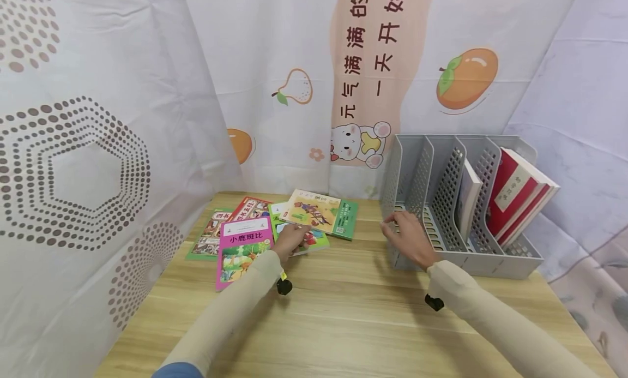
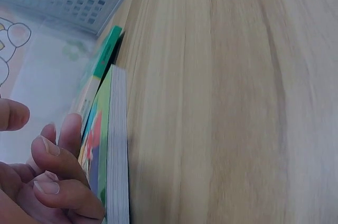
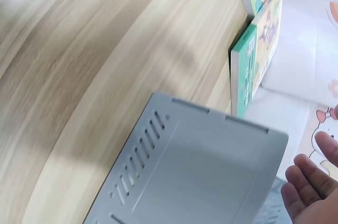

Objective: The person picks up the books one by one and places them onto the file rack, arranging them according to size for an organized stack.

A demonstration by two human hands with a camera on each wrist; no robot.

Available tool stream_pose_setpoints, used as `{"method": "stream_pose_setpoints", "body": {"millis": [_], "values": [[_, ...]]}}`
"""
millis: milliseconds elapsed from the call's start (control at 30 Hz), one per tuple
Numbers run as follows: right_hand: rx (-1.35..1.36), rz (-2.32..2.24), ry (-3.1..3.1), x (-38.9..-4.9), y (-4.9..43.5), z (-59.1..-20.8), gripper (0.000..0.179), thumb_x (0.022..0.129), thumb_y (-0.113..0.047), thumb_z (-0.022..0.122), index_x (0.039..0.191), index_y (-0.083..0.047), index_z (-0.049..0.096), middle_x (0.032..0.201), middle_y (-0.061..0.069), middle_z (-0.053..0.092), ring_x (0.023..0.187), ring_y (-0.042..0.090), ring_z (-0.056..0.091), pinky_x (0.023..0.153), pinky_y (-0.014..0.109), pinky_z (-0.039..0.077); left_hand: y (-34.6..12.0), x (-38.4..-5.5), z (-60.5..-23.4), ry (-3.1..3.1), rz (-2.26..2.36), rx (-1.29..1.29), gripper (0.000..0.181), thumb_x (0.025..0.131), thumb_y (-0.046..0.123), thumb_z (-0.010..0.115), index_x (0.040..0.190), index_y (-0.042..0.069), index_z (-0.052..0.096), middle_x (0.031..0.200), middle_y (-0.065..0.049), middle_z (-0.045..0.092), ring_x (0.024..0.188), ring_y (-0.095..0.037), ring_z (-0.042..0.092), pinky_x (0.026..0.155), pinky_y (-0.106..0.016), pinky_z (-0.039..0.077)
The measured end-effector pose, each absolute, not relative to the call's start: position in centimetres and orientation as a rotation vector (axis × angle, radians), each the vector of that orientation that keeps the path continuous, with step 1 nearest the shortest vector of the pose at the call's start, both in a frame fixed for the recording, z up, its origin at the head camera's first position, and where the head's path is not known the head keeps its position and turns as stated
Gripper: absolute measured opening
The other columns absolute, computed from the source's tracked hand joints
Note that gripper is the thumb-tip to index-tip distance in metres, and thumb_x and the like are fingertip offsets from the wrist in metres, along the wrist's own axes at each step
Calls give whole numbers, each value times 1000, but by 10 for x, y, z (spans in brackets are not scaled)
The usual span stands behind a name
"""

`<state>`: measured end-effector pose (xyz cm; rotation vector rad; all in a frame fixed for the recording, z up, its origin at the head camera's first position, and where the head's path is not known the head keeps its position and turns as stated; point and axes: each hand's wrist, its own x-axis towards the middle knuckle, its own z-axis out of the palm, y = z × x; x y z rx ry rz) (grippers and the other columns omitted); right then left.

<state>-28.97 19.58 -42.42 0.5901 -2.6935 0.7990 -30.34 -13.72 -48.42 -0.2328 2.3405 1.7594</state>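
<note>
My left hand [image 1: 293,239] is over a green-edged picture book [image 1: 320,241] on the table, its fingers loosely bent and touching the cover. In the left wrist view the thumb stands apart from the other fingers [image 2: 66,195], which lie against that book's face. A cream-and-green book [image 1: 314,208] overlaps it from behind. To the left are a pink book [image 1: 245,252], a red book [image 1: 251,208] and a green book [image 1: 208,237], partly overlapping. My right hand [image 1: 409,239] hovers with relaxed fingers by the left front of a grey file rack [image 1: 466,262], holding nothing.
In the rack's right compartments stand a white book [image 1: 468,198] and some red-covered volumes [image 1: 510,195]. The two left compartments show bare grey walls. A printed curtain [image 1: 304,160] hangs behind the wooden table [image 1: 333,312].
</note>
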Motion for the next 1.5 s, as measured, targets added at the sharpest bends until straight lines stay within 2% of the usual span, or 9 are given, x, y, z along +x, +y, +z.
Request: {"method": "stream_pose_setpoints", "body": {"millis": [200, 400, 533, 700, 900, 1333, 1500], "values": [[610, 809, -2707, -286, 186, -426, 35, 106, -32, 58, 119, 0, 65, 126, 21, 62, 128, 42, 49, 107, 61, 37, -144, -307, -485, 2343, 1774, -307, 45, 105, 40, 55, 98, -2, 69, 71, -7, 67, 44, -10, 36, 39, -25, 28], [635, 784, -2751, -278, 174, -431, 31, 104, -31, 61, 118, -3, 65, 124, 19, 64, 125, 40, 53, 105, 60, 40, -154, -310, -486, 2327, 1812, -407, 43, 106, 34, 54, 103, -7, 68, 66, -8, 65, 40, -10, 34, 39, -27, 30], [673, 769, -2762, -273, 169, -436, 29, 104, -31, 63, 118, -5, 66, 124, 17, 63, 122, 37, 55, 102, 57, 43, -160, -313, -488, 2346, 1806, -492, 40, 105, 33, 55, 105, -5, 67, 69, -10, 66, 40, -11, 38, 39, -27, 32], [745, 753, -2719, -269, 169, -441, 23, 102, -25, 66, 114, -4, 67, 117, 14, 65, 112, 34, 59, 96, 54, 47, -163, -319, -489, 2376, 1805, -541, 36, 104, 30, 56, 99, -3, 70, 68, -10, 67, 39, -11, 43, 37, -26, 33], [755, 765, -2746, -268, 173, -444, 20, 103, -26, 66, 111, -7, 68, 115, 11, 65, 109, 33, 60, 94, 53, 48, -159, -325, -490, 2401, 1785, -611, 33, 104, 27, 54, 103, -2, 69, 71, -12, 69, 39, -12, 46, 37, -27, 37], [954, 774, -2869, -257, 169, -450, 16, 103, -29, 65, 112, -16, 68, 111, -2, 67, 104, 20, 61, 90, 42, 50, -164, -342, -498, 2327, 1878, -575, 38, 108, 33, 53, 98, -1, 67, 71, -11, 70, 41, -13, 49, 38, -28, 40], [993, 754, -2872, -253, 167, -452, 14, 103, -28, 65, 111, -16, 68, 111, -3, 67, 104, 22, 61, 90, 43, 50, -162, -346, -500, 2270, 1950, -576, 36, 108, 30, 53, 105, -3, 68, 70, -9, 70, 41, -12, 50, 37, -27, 39]]}}
